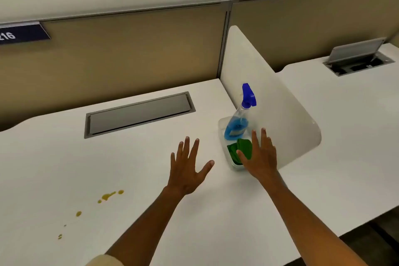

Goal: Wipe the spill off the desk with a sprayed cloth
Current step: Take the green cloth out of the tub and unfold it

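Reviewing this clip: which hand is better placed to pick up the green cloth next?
The right hand. It hovers open directly over the green cloth in the clear tray, beside the spray bottle. The left hand is spread above bare desk, farther from the tray.

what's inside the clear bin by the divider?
The bin holds a spray bottle of blue liquid and a green cloth. The right hand covers part of the cloth and the bin's near end.
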A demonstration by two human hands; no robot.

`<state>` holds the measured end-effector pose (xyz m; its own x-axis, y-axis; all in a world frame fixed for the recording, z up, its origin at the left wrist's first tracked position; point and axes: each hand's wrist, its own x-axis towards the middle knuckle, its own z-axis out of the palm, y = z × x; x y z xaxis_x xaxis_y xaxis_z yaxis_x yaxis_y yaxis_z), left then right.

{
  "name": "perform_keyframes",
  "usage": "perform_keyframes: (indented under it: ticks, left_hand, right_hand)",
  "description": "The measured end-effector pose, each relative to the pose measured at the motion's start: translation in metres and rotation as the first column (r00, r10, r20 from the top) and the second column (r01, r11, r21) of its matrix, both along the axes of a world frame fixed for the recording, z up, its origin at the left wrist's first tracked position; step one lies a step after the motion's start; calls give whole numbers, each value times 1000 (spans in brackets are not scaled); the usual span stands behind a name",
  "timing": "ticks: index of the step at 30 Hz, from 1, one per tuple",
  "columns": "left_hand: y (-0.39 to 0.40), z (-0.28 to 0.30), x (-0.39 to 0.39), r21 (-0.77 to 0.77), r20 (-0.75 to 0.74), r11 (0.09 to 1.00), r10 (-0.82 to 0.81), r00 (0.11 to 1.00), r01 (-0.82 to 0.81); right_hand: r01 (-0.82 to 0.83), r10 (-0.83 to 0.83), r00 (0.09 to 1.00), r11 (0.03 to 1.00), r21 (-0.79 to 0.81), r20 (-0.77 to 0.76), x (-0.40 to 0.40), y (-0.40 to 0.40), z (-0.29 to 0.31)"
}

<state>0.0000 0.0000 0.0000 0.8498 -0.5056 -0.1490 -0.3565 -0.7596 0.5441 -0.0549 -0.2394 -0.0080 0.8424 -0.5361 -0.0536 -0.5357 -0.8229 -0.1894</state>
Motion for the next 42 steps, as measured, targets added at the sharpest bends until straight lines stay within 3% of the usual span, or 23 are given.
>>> perform_keyframes:
  ticks: [4, 8, 14, 19, 22, 29, 42]
  left_hand:
    - [-33, 3, -2, -116, -250, 981, 121, 961, -154]
    - [-62, -7, 2, -163, -511, 944, 167, 843, -286]
    - [-98, -11, -2, -154, -678, 923, 161, 717, -352]
    - [-120, -18, -2, -179, -707, 917, 133, 695, -358]
    - [-128, -19, -2, -222, -690, 912, 104, 716, -346]
    - [-132, -22, -3, -191, -657, 937, 99, 747, -292]
    - [-100, -2, 3, -198, -583, 956, 64, 810, -218]
  right_hand:
    - [-10, 17, 992, 998, 58, -122, 8, -13, -8]
    - [-56, 69, 970, 997, 59, -234, 20, -21, -17]
    - [-31, 75, 955, 988, 154, -286, 38, -19, -24]
    - [11, 81, 917, 973, 229, -390, 45, -27, -39]
    - [18, 78, 921, 970, 242, -382, 50, -35, -60]
    - [91, -6, 933, 971, 220, -359, 49, -24, -34]
    - [129, -142, 990, 934, 332, 14, 29, -42, 36]
